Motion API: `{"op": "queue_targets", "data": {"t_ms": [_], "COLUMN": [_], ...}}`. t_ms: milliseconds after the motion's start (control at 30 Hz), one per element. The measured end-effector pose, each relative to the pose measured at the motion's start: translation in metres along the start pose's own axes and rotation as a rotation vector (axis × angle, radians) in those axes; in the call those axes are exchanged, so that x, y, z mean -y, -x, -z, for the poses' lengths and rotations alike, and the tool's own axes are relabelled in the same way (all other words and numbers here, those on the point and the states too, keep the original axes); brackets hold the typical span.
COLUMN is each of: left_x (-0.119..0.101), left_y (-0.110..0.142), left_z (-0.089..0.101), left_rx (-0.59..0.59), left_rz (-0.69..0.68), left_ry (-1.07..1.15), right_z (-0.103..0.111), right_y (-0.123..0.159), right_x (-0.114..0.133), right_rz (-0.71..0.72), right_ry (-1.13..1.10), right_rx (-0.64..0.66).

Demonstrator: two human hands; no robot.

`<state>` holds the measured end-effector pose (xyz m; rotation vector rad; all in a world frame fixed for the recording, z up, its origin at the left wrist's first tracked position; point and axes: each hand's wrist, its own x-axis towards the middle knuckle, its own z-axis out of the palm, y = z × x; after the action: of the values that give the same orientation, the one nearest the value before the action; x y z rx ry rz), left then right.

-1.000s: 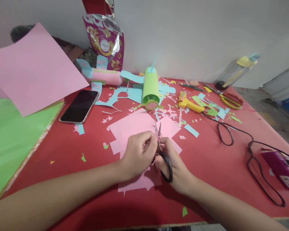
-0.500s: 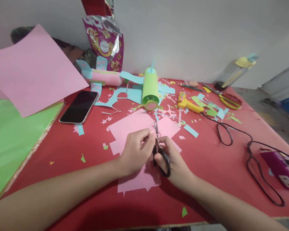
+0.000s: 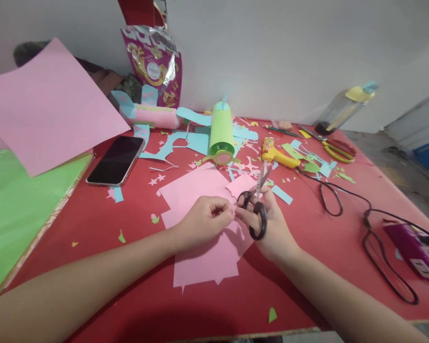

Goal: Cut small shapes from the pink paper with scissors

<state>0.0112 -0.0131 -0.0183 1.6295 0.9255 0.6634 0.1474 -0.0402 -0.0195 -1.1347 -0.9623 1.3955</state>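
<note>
My left hand (image 3: 209, 219) is closed in a pinch on a tiny pink paper piece (image 3: 233, 208), mostly hidden by the fingertips. My right hand (image 3: 268, 221) has its fingers through the black handles of a pair of scissors (image 3: 259, 202); the blades stand apart and point away from me. Its fingertips meet the left ones at the small piece. Beneath both hands lie cut pink paper sheets (image 3: 203, 262) with notched edges. Beyond them a green paper-wrapped tube (image 3: 222, 126) with blue strips stands among blue and pink scraps.
A phone (image 3: 116, 160) lies left, beside a large pink sheet (image 3: 57, 105) and a green sheet (image 3: 21, 205). A yellow glue gun (image 3: 280, 157) trails its black cord to a purple power strip (image 3: 414, 250). Pliers (image 3: 338, 151) and a bottle (image 3: 343, 112) stand far right.
The scissors have moved right and away from the paper piece, turning in my right hand. My right fingertips have come to the piece held by my left hand.
</note>
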Motion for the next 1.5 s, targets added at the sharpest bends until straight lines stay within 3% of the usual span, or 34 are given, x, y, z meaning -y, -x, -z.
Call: {"op": "queue_targets", "data": {"t_ms": [267, 833, 1200, 1500], "left_x": [0.0016, 0.0012, 0.0041, 0.0045], "left_y": [-0.0028, -0.004, -0.0041, -0.0035], "left_z": [0.0038, 0.0055, 0.0049, 0.0036], "left_rx": [0.139, -0.026, 0.07, 0.081], "left_rz": [-0.008, 0.071, -0.078, -0.097], "left_ry": [-0.064, 0.078, -0.19, -0.16], "right_z": [-0.0027, -0.0004, -0.0006, 0.0015], "right_y": [0.0009, -0.0002, 0.0005, -0.001], "right_x": [0.005, 0.0021, 0.0019, 0.0027], "right_rz": [-0.031, -0.058, -0.034, -0.032], "right_ry": [-0.007, -0.001, -0.042, -0.012], "right_rx": [0.05, 0.0, 0.001, -0.028]}}
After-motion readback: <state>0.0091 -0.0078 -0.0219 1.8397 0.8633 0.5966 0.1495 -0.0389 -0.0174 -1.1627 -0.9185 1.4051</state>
